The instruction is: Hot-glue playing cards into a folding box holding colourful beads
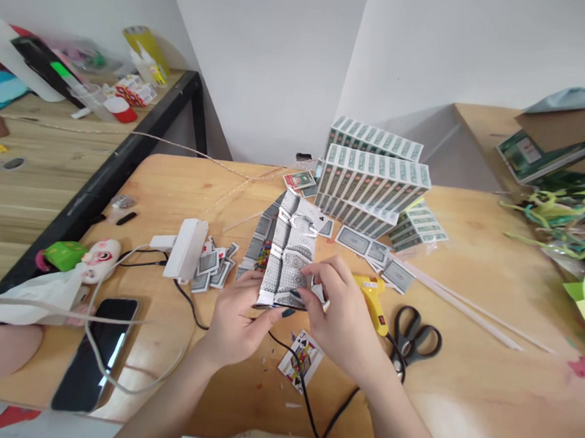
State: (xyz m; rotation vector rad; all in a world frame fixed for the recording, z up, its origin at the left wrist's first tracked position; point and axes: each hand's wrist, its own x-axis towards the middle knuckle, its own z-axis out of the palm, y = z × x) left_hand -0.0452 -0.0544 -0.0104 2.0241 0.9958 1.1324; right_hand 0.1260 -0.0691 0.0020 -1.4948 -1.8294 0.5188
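Grey-patterned playing cards joined into a long folded structure (290, 245) stand tilted above the table between my hands. My left hand (240, 315) grips its lower left end, thumb along the bottom edge. At the lower right side, my right hand (339, 306) pinches the cards with thumb and fingers. Behind it on the left shows another strip of cards (258, 243), partly covered. A yellow hot glue gun (374, 301) lies just right of my right hand, beside black-handled scissors (414, 341). Below my hands rests a loose face card (301, 361).
Stacked card boxes (375, 178) rise at the back. Small cut cards (213, 267) lie by a white power strip (186, 250). A phone (95, 355) and looping cables are at left; glue sticks (466, 308) lie at right. A black cord (309, 407) crosses the front.
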